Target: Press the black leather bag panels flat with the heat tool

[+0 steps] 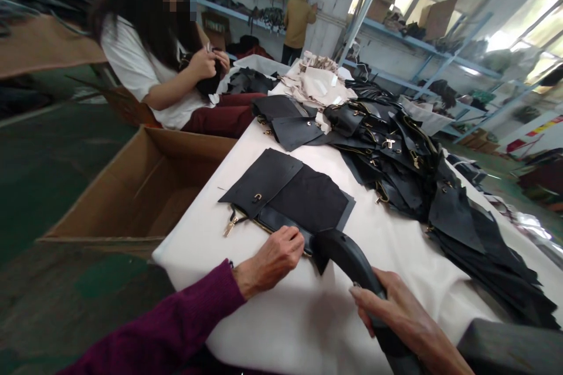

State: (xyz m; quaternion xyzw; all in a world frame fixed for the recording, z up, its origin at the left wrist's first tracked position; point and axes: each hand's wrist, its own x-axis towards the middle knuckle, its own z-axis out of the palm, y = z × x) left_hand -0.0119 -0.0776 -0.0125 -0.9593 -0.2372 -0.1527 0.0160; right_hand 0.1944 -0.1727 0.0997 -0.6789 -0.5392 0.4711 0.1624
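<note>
and here's the left hand (273, 255), at the end of a purple knitted sleeve (189, 310), fingers bent and drawn together right at the near edge of a flat black leather-look piece (314, 196); whether they pinch that edge or simply press on it, i can't tell. over to the right hand (391, 304), and it's closed around the shaft of a long, curved black tool (352, 258), thumb on the near side. the tool's rounded head sits at the near right corner of the black piece, overlapping it in view, though contact is hard to call.

the black piece lies flat on the white cloth-covered table (281, 319), a gold-toned zip running along its near edge, a gold metal fitting (257, 197) on its left panel and a gold zip pull (229, 225) hanging off the left corner.

beyond it, a big heap of black pieces with gold-coloured hardware (387, 146) spreads down the table's right side, pale beige fabric pieces (321, 83) at the far end. on the left, an open brown cardboard box (109, 187) stands beside the table, and a seated co-worker in a white top (127, 64) has both hands on something dark.
</note>
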